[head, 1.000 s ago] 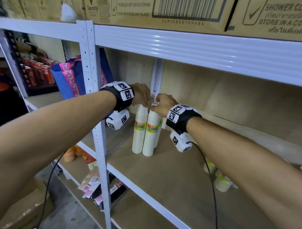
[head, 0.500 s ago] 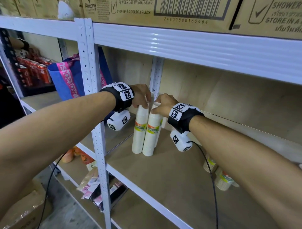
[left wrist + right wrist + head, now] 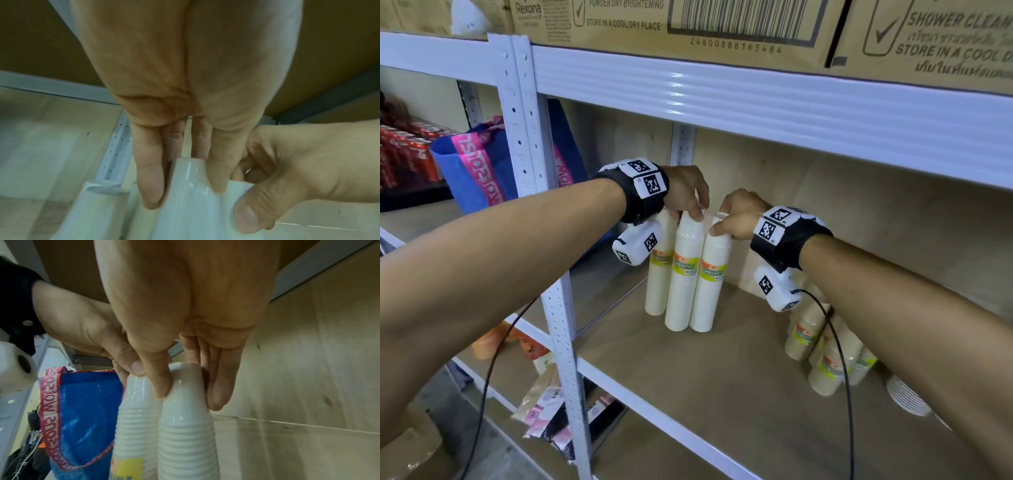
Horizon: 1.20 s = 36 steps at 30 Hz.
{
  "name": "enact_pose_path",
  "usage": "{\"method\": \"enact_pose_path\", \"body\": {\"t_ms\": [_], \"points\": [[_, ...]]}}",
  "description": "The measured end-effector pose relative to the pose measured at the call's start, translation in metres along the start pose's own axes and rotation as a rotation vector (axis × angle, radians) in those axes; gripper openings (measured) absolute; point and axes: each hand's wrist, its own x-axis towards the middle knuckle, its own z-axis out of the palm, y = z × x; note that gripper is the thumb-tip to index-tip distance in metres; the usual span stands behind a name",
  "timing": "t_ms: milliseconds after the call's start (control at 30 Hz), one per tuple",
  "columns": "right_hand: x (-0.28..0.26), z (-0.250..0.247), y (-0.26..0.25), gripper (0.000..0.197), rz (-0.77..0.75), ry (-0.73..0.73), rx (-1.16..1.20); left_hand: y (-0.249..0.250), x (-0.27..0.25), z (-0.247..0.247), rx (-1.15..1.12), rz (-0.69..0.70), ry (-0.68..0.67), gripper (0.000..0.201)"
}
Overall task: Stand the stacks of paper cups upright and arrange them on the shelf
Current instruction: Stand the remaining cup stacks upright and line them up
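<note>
Three white paper cup stacks stand upright and close together at the back left of the wooden shelf (image 3: pixel 722 377). My left hand (image 3: pixel 688 214) grips the top of the middle stack (image 3: pixel 683 274), fingers down both its sides (image 3: pixel 189 186). My right hand (image 3: pixel 717 222) pinches the top of the right stack (image 3: pixel 710 291) between thumb and fingers (image 3: pixel 185 402). The third stack (image 3: pixel 656 284) stands untouched at the left, partly behind my left wrist. The two hands are almost touching.
Brown cup stacks (image 3: pixel 801 335) lean together at the right of the shelf, partly behind my right arm, with a white stack (image 3: pixel 904 394) lying beyond. A white upright post (image 3: pixel 561 342) bounds the left. A blue bag (image 3: pixel 482 164) sits on the neighbouring shelf. Cartons (image 3: pixel 688 27) rest overhead.
Both hands have stayed on the stack tops. The stacks have shifted slightly, and the third one now shows at the left instead of behind the right one.
</note>
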Motion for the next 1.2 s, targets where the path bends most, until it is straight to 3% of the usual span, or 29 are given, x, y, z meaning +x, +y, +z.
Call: {"method": "enact_pose_path", "body": {"t_ms": [467,733,1100,1200], "points": [[0.015,-0.030,0.085,0.045,0.139,0.081,-0.084,0.065,0.072,0.021,0.128,0.184,0.156,0.038],[0.039,-0.028,0.117,0.050,0.234,0.086,-0.081,0.078,0.112,0.046,0.054,0.193,0.241,0.035],[0.059,-0.023,0.132,0.052,0.269,0.102,-0.044,0.079,0.133,0.060,-0.036,0.150,0.189,0.037],[0.060,-0.023,0.136,0.044,0.266,0.101,-0.006,0.078,0.139,0.061,-0.061,0.161,0.141,0.039]]}}
